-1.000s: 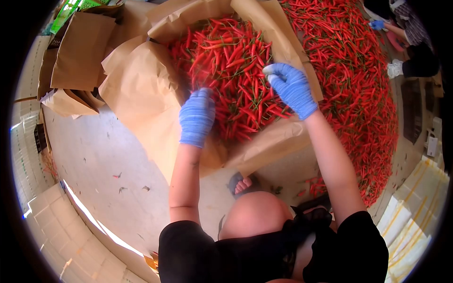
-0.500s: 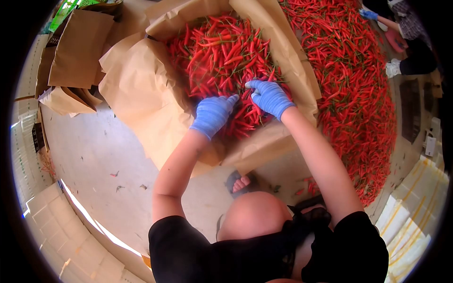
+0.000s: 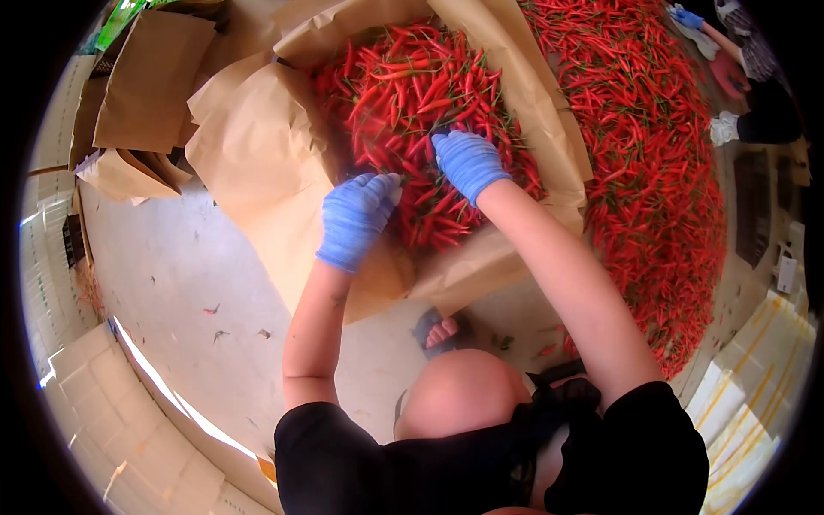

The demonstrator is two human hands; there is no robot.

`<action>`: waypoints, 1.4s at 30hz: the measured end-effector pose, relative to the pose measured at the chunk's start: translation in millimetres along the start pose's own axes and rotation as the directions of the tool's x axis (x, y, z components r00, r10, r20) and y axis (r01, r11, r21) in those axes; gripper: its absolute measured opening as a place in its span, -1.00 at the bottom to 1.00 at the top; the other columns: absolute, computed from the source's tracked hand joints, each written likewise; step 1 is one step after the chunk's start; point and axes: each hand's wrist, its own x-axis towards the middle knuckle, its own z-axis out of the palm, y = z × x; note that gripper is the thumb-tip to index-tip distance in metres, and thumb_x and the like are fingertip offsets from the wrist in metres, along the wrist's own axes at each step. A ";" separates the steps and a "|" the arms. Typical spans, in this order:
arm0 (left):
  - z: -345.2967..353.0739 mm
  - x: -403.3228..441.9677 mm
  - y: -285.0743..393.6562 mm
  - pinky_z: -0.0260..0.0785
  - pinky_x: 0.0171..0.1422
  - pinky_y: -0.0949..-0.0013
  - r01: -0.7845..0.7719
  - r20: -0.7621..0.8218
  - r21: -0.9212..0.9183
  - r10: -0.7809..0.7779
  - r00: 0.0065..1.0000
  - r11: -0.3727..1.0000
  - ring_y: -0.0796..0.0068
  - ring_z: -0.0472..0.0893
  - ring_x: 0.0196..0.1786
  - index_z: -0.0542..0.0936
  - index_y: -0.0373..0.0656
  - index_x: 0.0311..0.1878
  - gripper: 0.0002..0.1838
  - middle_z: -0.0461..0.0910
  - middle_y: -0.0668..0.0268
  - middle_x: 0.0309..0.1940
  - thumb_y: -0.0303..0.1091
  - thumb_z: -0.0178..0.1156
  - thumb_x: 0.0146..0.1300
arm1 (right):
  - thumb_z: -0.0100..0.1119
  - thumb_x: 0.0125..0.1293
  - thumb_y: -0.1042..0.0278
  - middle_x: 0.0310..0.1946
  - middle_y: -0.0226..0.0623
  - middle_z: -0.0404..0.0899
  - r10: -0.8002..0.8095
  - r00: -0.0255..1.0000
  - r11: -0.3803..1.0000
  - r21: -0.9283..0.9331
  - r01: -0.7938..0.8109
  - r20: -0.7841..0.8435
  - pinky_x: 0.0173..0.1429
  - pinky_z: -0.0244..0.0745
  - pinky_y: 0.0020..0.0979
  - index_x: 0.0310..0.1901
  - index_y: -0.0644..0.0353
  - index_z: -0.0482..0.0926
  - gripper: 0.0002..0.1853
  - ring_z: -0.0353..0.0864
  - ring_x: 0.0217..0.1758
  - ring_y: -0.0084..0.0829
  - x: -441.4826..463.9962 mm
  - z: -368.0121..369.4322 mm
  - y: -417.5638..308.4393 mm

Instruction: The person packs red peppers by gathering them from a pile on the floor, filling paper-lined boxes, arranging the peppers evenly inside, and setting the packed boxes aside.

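Observation:
Red chili peppers (image 3: 421,81) with green stems fill a box lined with brown paper (image 3: 257,146). My left hand (image 3: 356,219), in a blue knitted glove with pale fingertips, hovers over the left side of the pile. Its fingers are pressed together in a pinch, and what lies between them is too small to make out. My right hand (image 3: 469,165), gloved the same way, is curled down at the middle of the peppers. Its fingertips are partly hidden against the pile, so what they grip does not show.
A large heap of chili peppers (image 3: 644,180) spreads over the floor on the right. Another person's blue-gloved hand (image 3: 687,17) shows at the top right. Folded cardboard (image 3: 154,81) stands at the upper left, and white foam boxes (image 3: 747,378) at the lower right.
My left hand has moved left and slightly down, away from my right hand. My right hand has shifted a little left and up over the peppers. The whole view has shifted slightly.

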 end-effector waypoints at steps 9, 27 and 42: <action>7.6 7.6 -11.7 0.43 -0.20 0.51 0.250 0.092 -0.370 -0.232 0.968 0.895 0.61 0.56 -0.34 0.61 -0.26 -0.22 -0.84 0.63 0.28 -0.39 -0.44 0.26 0.13 | 0.14 0.22 0.36 -0.38 -0.35 0.59 0.280 0.960 0.381 0.915 -0.132 0.022 -0.21 0.46 -0.47 -0.19 0.25 0.57 -0.82 0.52 -0.37 -0.57 -18.0 -10.3 25.6; 11.0 -64.2 82.3 0.40 -0.05 0.36 0.409 0.790 -0.514 0.231 0.568 0.754 0.29 0.57 -0.21 0.54 -0.18 -0.04 -0.73 0.59 0.12 -0.26 -0.32 0.09 0.22 | 0.15 0.10 0.13 -0.33 -0.17 0.61 -0.044 0.981 0.936 0.351 -0.025 0.187 -0.08 0.50 -0.22 -0.19 0.11 0.58 -0.70 0.60 -0.20 -0.17 -84.1 -42.6 -14.5; 72.6 23.4 -22.5 0.44 -0.20 0.19 0.131 0.188 0.566 -0.282 0.941 0.814 0.27 0.55 -0.17 0.56 -0.10 -0.27 -0.77 0.52 0.21 -0.22 -0.17 0.13 0.11 | 0.07 0.17 0.21 -0.37 -0.14 0.61 0.100 0.994 0.995 -0.014 -0.100 0.052 -0.22 0.52 -0.20 -0.32 0.15 0.57 -0.79 0.62 -0.27 -0.19 -44.2 27.8 -25.0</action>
